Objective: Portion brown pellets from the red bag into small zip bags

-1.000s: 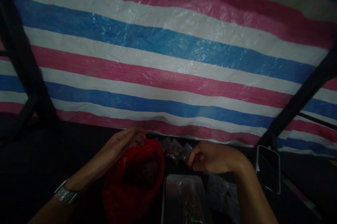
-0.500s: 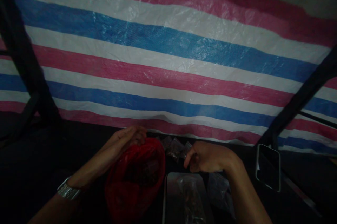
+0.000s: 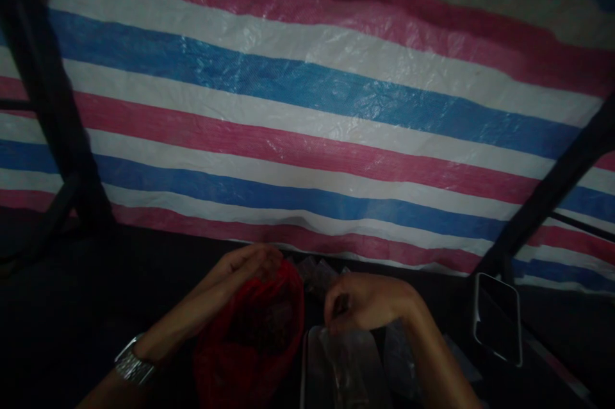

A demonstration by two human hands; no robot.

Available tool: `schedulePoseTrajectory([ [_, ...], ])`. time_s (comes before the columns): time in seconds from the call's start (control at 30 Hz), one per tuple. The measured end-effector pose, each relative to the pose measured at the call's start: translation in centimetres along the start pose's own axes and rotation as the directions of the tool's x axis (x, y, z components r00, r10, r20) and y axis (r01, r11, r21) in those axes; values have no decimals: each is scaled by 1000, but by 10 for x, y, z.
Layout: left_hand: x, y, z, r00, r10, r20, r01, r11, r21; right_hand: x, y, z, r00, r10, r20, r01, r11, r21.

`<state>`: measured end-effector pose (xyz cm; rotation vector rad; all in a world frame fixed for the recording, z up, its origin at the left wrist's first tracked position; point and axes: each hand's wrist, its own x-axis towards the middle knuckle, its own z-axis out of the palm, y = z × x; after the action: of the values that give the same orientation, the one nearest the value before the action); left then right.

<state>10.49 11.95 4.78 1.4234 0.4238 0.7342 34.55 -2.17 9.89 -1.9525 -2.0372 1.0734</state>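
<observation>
My left hand, with a metal-band watch on the wrist, is closed on the far rim of a red plastic bag. The bag's mouth gapes, and dark contents that I cannot make out lie inside. To its right, a small clear plastic bag with brownish contents lies on a flat, scale-like device. My right hand is over the far end of this clear bag, thumb and forefinger pinched at its top edge.
Several small filled clear packets lie behind the device. Clear plastic bags are partly under my right forearm. A phone leans at the right by a dark post. A striped plastic sheet hangs behind.
My right hand has come down and nearer, its fingers closing at the clear bag's top edge. My left hand stays at the red bag's rim. The whole view has shifted slightly.
</observation>
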Motion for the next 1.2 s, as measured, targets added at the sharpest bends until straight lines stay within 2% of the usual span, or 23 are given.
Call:
schedulePoseTrajectory([
  [0.1,-4,2,11,991,-11,135,1,998,68,-5,-18,-1,988,-82,-134,97,990,104],
  [0.2,-6,0,23,963,-27,267,-12,989,145,0,-35,3,923,-152,-353,239,946,218],
  [0.3,-3,-5,28,974,-23,226,-8,991,132,11,-44,10,838,-189,-512,348,908,235],
  [0.4,2,-7,25,989,3,149,-20,993,114,19,-46,13,786,-163,-596,388,880,272],
  [0.57,4,-5,17,996,-18,91,9,995,96,25,-46,15,715,-151,-683,418,875,245],
  [0.8,2,-4,18,996,-3,87,-5,996,94,34,-51,22,644,-147,-751,467,853,233],
  [1.03,1,-4,19,997,13,70,-18,998,65,41,-52,27,649,-139,-748,470,846,250],
  [1.2,2,-5,16,999,33,38,-35,997,66,42,-52,28,618,-137,-774,480,845,235],
])
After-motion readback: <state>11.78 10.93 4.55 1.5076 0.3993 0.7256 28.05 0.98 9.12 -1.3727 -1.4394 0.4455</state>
